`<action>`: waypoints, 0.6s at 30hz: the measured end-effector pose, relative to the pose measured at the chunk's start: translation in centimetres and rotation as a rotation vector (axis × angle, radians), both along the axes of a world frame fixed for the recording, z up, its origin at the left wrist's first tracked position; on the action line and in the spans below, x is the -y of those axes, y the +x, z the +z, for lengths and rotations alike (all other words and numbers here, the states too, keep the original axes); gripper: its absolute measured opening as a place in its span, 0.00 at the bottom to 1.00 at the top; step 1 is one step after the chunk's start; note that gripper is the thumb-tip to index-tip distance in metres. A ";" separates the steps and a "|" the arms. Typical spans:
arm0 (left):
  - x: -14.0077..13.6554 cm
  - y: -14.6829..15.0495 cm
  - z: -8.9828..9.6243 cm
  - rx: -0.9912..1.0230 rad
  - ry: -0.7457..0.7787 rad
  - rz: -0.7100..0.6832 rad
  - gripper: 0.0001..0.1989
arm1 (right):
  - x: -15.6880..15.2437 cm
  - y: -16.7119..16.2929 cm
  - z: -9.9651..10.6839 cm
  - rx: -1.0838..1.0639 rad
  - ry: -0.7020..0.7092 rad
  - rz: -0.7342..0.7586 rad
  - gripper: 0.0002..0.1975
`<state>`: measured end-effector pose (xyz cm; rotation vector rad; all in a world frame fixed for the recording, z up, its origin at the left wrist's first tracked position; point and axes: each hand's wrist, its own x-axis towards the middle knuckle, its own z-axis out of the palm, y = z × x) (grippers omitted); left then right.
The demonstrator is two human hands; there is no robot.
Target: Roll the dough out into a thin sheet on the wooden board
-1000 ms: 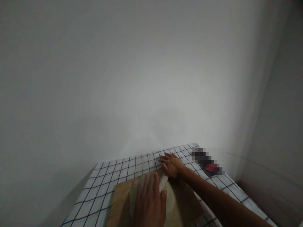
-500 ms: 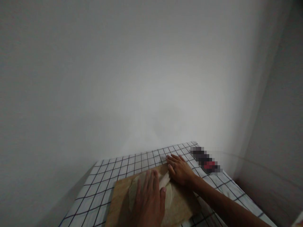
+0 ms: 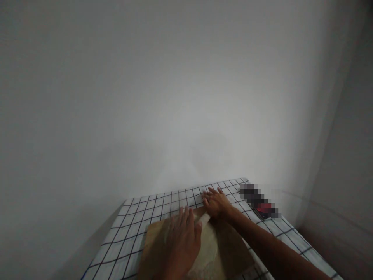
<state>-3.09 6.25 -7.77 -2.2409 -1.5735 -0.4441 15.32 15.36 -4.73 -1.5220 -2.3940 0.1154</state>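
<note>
Single view from the head, forward and down over the near hands [image 3: 184, 238], pale wall [image 3: 186, 97] ahead.

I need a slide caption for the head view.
Left hand and right hand at a pale rolling pin over flattened dough on a wooden board.

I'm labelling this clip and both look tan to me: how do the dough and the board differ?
The dough is pale cream, while the board is brown. The dough has a curved edge; the board's visible edges are straight. The dough is smaller, lying on the board. Both lie flat and are partly hidden by the left hand.
</note>
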 end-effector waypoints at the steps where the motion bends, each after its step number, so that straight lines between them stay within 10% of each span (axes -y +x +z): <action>1: -0.2 -0.2 0.2 0.005 -0.011 0.001 0.24 | -0.3 -0.3 0.1 0.001 0.000 0.006 0.26; 18: 4.6 3.3 -3.2 0.042 0.297 -0.207 0.33 | 8.9 6.1 -2.2 -0.063 0.060 -0.044 0.26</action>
